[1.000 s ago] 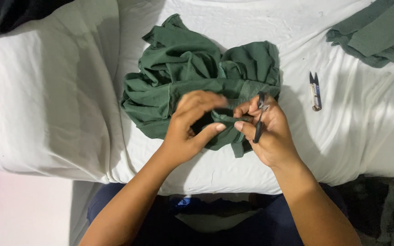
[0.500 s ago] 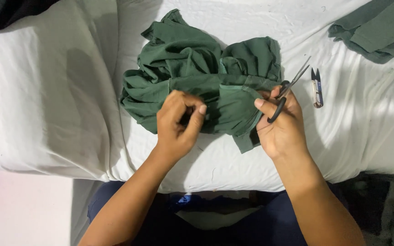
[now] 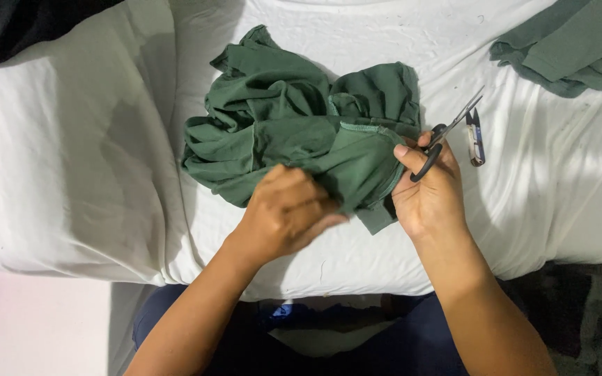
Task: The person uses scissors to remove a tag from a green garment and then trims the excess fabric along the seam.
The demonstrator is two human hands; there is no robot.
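A crumpled dark green garment (image 3: 294, 132) lies on a white sheet (image 3: 357, 251). My left hand (image 3: 283, 212) grips a fold at its near edge, fingers curled into the cloth. My right hand (image 3: 430, 191) holds black-handled scissors (image 3: 447, 136), blades closed and pointing up to the right, while its thumb and fingers pinch the garment's stitched hem. A small thread snipper (image 3: 476, 137) lies on the sheet just right of the scissors' blades.
Another green garment (image 3: 573, 49) is piled at the top right corner. A white cushion-like mound (image 3: 64, 153) takes up the left side, with dark cloth (image 3: 29, 21) above it. My legs in dark blue clothing (image 3: 357, 334) sit below the sheet's near edge.
My hands have drawn apart. The right hand lifted the scissors away from the cloth and to the right; the left hand shifted down and took a new fold.
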